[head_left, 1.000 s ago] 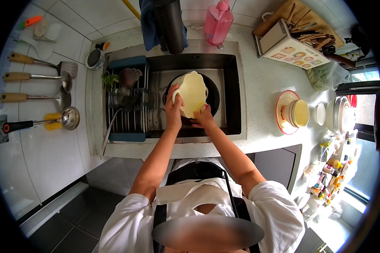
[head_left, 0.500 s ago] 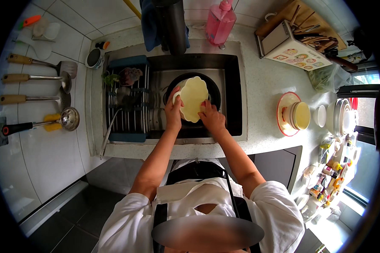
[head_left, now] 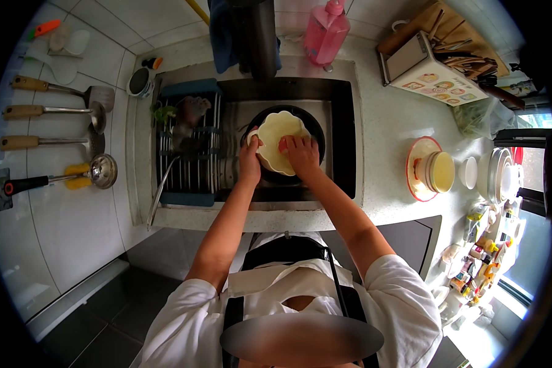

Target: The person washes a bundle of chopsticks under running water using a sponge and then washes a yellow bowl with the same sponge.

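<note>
Over the sink (head_left: 343, 178) I hold a pale yellow bowl (head_left: 279, 126) with a scalloped rim, its inside turned up toward me. My left hand (head_left: 249, 158) grips the bowl at its left side, with the thumb near the rim. Inside the bowl is my right hand (head_left: 302, 153), fingers bent and pressed on the inner wall. A bit of something pinkish red (head_left: 283, 145) shows under those fingertips; most of it is hidden, so its kind is unclear. Beneath the bowl, a round dark pan (head_left: 318, 132) sits in the sink.
A rack (head_left: 187, 197) holding greens spans the sink's left side. Behind stand a black faucet-like column (head_left: 254, 37) and a pink pump bottle (head_left: 327, 34). On the right counter are yellow bowls (head_left: 441, 172) on a red-rimmed plate (head_left: 418, 147). Ladles (head_left: 104, 172) hang at left.
My right hand has moved from the bowl's right rim to inside it, with the pinkish-red thing under its fingers. My left hand keeps its grip, and the bowl is slightly tilted differently.
</note>
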### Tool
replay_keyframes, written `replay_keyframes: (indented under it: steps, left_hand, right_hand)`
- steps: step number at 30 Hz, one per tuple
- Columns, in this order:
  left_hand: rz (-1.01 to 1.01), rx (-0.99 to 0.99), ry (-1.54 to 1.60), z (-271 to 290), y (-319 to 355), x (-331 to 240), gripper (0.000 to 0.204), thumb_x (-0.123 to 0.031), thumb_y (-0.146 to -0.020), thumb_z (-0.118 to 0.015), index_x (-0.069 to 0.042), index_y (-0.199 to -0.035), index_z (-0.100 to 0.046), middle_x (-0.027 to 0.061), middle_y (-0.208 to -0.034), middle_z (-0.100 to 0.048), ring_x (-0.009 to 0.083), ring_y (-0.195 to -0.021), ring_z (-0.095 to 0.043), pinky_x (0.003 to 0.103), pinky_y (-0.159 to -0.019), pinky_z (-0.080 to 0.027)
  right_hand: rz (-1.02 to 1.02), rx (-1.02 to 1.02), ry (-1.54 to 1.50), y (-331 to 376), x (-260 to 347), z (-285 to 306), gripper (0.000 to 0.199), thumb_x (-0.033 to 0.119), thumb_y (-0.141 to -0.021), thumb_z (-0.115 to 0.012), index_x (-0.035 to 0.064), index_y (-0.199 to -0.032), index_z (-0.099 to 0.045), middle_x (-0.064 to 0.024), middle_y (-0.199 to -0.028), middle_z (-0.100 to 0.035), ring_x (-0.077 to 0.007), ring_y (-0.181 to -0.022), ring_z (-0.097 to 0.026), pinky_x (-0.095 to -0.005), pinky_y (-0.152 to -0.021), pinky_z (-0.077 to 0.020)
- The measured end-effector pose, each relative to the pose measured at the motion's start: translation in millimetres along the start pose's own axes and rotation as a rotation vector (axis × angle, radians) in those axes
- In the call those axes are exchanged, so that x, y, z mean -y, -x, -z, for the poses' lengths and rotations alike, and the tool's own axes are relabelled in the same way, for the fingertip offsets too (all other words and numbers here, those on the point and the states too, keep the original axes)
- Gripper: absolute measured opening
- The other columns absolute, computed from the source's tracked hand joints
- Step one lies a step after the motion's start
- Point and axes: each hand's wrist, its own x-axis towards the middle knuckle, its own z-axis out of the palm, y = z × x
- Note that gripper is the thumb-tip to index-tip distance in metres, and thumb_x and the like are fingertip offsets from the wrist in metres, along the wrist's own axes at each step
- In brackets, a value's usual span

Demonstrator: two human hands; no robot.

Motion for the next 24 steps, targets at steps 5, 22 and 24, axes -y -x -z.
replay_keyframes:
  steps: [5, 22, 24]
  left_hand:
    - [0.017, -0.031, -0.182, 20.5, -8.9, 6.1, 0.028, -0.024, -0.086, -0.05, -0.003, -0.104, -0.051, 0.0019, -0.091, -0.052, 0.0127, -0.089, -0.048, 0.026, -0.082, -0.035]
    - [0.12, 0.056, -0.797, 35.6, -8.0, 0.6, 0.025, -0.023, -0.089, -0.041, 0.002, -0.085, -0.041, 0.012, -0.056, -0.053, 0.0179, -0.042, -0.056, 0.028, -0.036, -0.045]
    - [0.154, 0.075, -0.84, 28.6, -11.2, -2.2, 0.026, -0.023, -0.089, -0.04, 0.003, -0.086, -0.041, 0.0133, -0.058, -0.054, 0.0193, -0.042, -0.056, 0.028, -0.036, -0.044]
  right_hand:
    - [0.063, 0.131, 0.09, -6.3, -1.7, -18.8, 0.033, 0.024, -0.073, -0.053, 0.0124, -0.104, -0.051, -0.0035, -0.099, -0.049, -0.0216, -0.099, -0.044, -0.0365, -0.078, -0.0394]
    - [-0.778, 0.322, -1.0, -11.0, 16.3, -97.9, 0.045, 0.029, -0.084, -0.047, 0.0109, -0.124, -0.037, -0.0137, -0.118, -0.045, -0.0237, -0.105, -0.047, -0.0337, -0.082, -0.0408]
    - [-0.852, 0.258, -1.189, -11.7, 9.3, -123.1, 0.05, 0.029, -0.082, -0.05, 0.0119, -0.126, -0.034, -0.0108, -0.117, -0.045, -0.0222, -0.103, -0.047, -0.0318, -0.083, -0.0398]
